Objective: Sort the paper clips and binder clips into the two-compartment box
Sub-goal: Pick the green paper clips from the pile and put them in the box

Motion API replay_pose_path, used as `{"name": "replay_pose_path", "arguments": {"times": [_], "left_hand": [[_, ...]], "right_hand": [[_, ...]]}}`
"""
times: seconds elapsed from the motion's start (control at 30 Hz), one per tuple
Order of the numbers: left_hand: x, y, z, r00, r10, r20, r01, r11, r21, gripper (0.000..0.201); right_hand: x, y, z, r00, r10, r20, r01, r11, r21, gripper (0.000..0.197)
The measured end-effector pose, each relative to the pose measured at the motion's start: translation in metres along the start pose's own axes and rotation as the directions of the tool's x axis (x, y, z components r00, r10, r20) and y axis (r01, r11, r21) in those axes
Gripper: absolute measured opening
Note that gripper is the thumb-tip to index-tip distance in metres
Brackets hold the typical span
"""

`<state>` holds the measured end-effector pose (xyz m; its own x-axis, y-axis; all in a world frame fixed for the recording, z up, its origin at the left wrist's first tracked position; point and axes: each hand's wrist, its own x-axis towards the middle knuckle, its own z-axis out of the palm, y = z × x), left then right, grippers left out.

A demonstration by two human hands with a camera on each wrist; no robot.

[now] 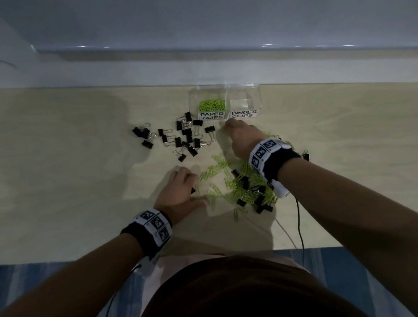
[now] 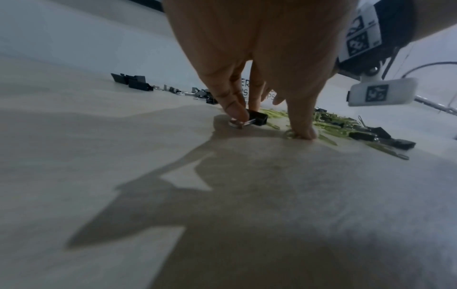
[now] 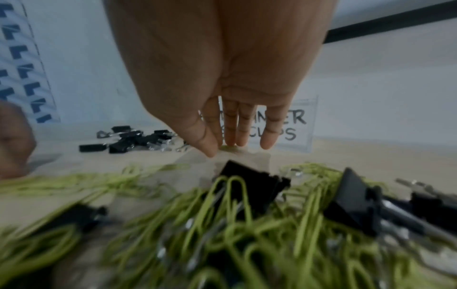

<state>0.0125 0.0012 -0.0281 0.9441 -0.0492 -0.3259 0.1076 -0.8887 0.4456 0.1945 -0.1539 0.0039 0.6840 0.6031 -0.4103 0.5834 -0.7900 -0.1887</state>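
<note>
While the far-left bunch of black binder clips (image 1: 172, 136) just sits loose on the pale surface (image 1: 61, 161), the left hand (image 1: 180, 189) is down at the left edge of the mixed pile. In the left wrist view its fingers (image 2: 235, 109) are pinching one small binder clip (image 2: 258, 117) by the wire handle end, with the clip low against the surface, and another fingertip is pressing down next to a green clip.

These binder clips look light and rigid: hard metal body, springy wire loops. I'd guess grabbing the black body across its flat sides is the safer hold, since the loops swing and could snag on neighbours.

Next over is the mixed heap (image 1: 244, 185) of green paper clips and more black clips, all tangled. The paper clips look thin, smooth and flat, so probably fiddly to lift; pinching or raking a small bunch seems easier than taking singles, and they may hook each other.

The right hand (image 1: 241, 134) is near the front of the clear two-compartment box (image 1: 257, 91), its fingers (image 3: 232, 129) straight, relaxed and holding nothing. Green paper clips (image 1: 211, 104) already lie in the left compartment, labelled PAPER CLIPS; the right one, labelled BINDER CLIPS, looks empty.
</note>
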Motion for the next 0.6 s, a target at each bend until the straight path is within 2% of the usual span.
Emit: {"name": "replay_pose_path", "arguments": {"times": [0.1,0.2,0.27,0.33,0.37,0.43,0.5,0.53,0.6], "left_hand": [[0.009,-0.006,-0.004,0.999,0.012,-0.048,-0.012,1.0,-0.006,0.074],[0.018,-0.014,-0.013,0.997,0.041,-0.061,-0.036,0.996,0.086,0.086],[0.018,-0.011,-0.015,0.987,0.112,-0.112,-0.097,0.986,0.136,0.079],[0.013,-0.002,-0.011,0.974,0.192,-0.117,-0.182,0.979,0.088,0.084],[0.01,0.005,-0.008,0.981,0.185,-0.066,-0.183,0.983,0.033,0.092],[0.005,0.014,0.0,0.993,0.102,0.06,-0.1,0.994,-0.041,0.11],[0.006,0.022,0.005,0.996,0.011,0.085,-0.01,1.0,-0.013,0.12],[0.009,0.024,0.006,0.997,-0.022,0.072,0.023,1.0,-0.008,0.12],[0.018,0.029,0.003,0.998,-0.053,0.027,0.053,0.998,-0.017,0.107]], "right_hand": [[-0.014,-0.002,0.015,0.999,-0.032,-0.018,0.032,0.999,-0.018,0.059],[-0.036,-0.004,0.029,0.984,-0.168,-0.052,0.167,0.986,-0.022,0.049],[-0.047,-0.005,0.033,0.965,-0.257,-0.054,0.256,0.966,-0.02,0.046],[-0.048,-0.004,0.032,0.962,-0.268,-0.061,0.27,0.962,0.034,0.047],[-0.046,-0.004,0.031,0.963,-0.26,-0.07,0.265,0.962,0.062,0.049],[-0.042,-0.005,0.029,0.972,-0.233,-0.036,0.235,0.966,0.106,0.064],[-0.039,-0.009,0.031,0.976,-0.217,0.024,0.214,0.972,0.099,0.077],[-0.039,-0.012,0.032,0.975,-0.219,0.036,0.216,0.973,0.079,0.079],[-0.039,-0.016,0.035,0.976,-0.213,0.044,0.209,0.975,0.078,0.076]]}}
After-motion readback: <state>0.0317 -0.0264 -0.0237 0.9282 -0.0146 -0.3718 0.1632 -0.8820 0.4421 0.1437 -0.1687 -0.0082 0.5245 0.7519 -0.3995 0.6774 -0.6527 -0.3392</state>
